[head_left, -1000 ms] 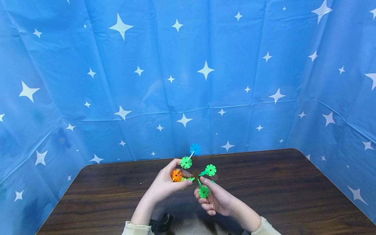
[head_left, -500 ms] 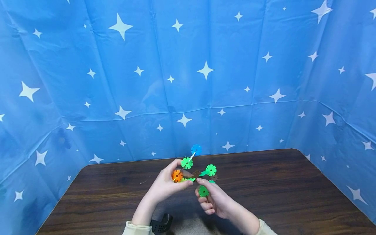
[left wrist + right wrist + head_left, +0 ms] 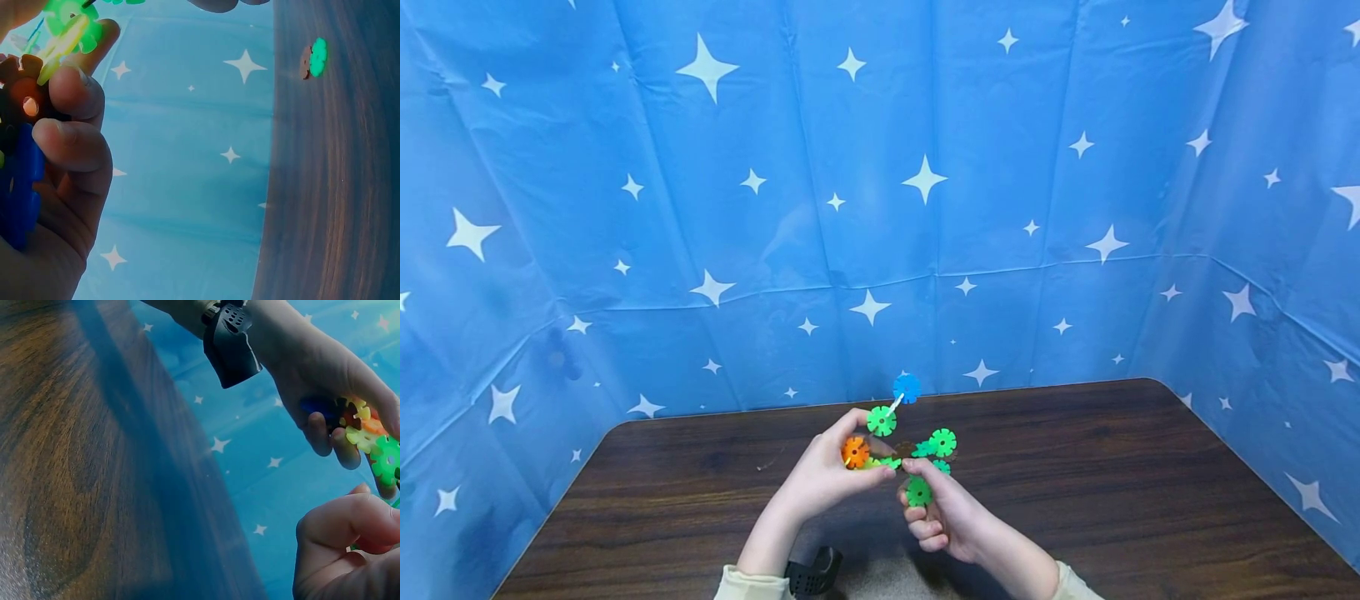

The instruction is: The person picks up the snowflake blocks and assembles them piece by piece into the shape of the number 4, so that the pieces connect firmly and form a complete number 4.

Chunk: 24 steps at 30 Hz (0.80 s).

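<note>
In the head view, my left hand (image 3: 823, 471) grips a cluster of interlocking snowflake discs above the table. An orange disc (image 3: 855, 452), a green disc (image 3: 882, 421) and a blue disc (image 3: 907, 388) stick out of it. The left wrist view shows a dark blue disc (image 3: 24, 187) and a brown disc (image 3: 25, 94) against the palm and fingers. My right hand (image 3: 955, 517) meets the cluster from the right, its thumb close to a brown disc (image 3: 904, 450). It pinches a green disc (image 3: 918, 492) between thumb and curled fingers. Another green disc (image 3: 943, 442) shows just beyond the right thumb.
A loose green disc (image 3: 319, 57) and brown disc (image 3: 305, 62) lie on the dark wooden table (image 3: 1097, 475). Behind the table hangs a blue curtain (image 3: 880, 233) with white stars. A black strap device (image 3: 815, 572) sits at the left wrist.
The cluster and my left hand have shifted slightly right and down. My right thumb has moved left onto the joint, covering the upper part of the green disc in that hand.
</note>
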### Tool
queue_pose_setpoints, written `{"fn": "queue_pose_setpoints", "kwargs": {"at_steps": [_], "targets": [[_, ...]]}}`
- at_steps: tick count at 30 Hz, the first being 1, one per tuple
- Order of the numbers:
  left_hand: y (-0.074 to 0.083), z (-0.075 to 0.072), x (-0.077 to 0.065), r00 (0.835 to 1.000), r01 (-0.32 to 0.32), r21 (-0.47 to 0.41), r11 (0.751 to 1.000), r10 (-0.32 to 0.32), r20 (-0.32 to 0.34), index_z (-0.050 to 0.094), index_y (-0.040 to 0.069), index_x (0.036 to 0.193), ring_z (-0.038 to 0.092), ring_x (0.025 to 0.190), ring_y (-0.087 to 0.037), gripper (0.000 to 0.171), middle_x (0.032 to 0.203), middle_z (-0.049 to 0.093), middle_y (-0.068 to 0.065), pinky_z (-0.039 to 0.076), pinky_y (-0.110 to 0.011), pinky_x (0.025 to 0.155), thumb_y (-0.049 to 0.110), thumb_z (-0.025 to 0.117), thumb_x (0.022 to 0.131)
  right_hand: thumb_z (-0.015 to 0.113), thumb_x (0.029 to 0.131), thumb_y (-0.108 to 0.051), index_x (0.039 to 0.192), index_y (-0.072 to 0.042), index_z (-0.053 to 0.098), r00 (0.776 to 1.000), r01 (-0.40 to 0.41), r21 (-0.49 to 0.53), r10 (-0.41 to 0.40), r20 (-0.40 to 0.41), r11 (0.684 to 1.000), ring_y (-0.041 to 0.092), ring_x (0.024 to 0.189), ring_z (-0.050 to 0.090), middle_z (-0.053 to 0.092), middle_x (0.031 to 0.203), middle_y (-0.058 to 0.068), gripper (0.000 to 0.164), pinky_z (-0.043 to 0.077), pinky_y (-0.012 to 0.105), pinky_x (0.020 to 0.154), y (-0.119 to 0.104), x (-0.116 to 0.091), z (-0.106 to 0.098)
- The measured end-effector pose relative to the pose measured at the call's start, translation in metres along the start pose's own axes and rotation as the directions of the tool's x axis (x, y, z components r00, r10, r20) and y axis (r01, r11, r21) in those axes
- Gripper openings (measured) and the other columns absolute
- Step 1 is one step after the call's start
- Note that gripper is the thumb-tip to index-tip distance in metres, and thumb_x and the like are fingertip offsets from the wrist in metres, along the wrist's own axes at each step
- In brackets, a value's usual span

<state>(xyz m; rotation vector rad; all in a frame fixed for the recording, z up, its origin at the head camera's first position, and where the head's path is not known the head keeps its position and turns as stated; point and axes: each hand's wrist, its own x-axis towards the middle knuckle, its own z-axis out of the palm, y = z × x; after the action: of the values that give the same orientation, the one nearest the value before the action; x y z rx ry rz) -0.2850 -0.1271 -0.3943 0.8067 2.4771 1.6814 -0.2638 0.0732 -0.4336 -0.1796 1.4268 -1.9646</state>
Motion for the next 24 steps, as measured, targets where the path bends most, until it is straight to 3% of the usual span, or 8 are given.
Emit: {"fn": "queue_pose_setpoints", "kwargs": {"at_steps": [8,19,24], "targets": [[0.023,-0.001,-0.008,1.0,-0.009,-0.015,1.0,0.009,-0.003,0.053,0.01,0.119,0.064,0.085,-0.018,0.044,0.098,0.07,-0.005,0.053,-0.029,0.069,0.007,0.077,0.083,0.039,0.096,-0.054,0.079,-0.014,0.045,1.0,0.004,0.018,-0.005,0.031,1.0,0.002,0.044,0.019,0.027,0.064,-0.007,0.044,0.021,0.013,0.039,0.002,0.001,-0.001],[0.023,-0.001,-0.008,1.0,-0.003,-0.041,0.999,0.004,0.027,0.053,0.01,0.117,0.065,0.084,-0.019,0.043,0.099,0.071,-0.005,0.054,-0.03,0.069,0.008,0.077,0.082,0.037,0.098,-0.046,0.078,-0.015,0.044,0.995,0.031,0.047,-0.035,0.092,0.998,0.003,0.045,0.017,0.025,0.063,-0.007,0.038,0.02,0.013,0.039,0.003,0.002,-0.002],[0.023,-0.002,-0.007,0.999,-0.01,-0.06,0.998,0.012,0.035,0.053,0.009,0.116,0.065,0.086,-0.019,0.042,0.099,0.071,-0.006,0.054,-0.03,0.07,0.007,0.077,0.082,0.035,0.099,-0.044,0.075,-0.014,0.044,0.991,0.072,0.012,-0.073,0.112,0.997,0.003,0.044,0.017,0.023,0.061,-0.007,0.039,0.019,0.014,0.039,0.004,0.002,-0.004]]}}
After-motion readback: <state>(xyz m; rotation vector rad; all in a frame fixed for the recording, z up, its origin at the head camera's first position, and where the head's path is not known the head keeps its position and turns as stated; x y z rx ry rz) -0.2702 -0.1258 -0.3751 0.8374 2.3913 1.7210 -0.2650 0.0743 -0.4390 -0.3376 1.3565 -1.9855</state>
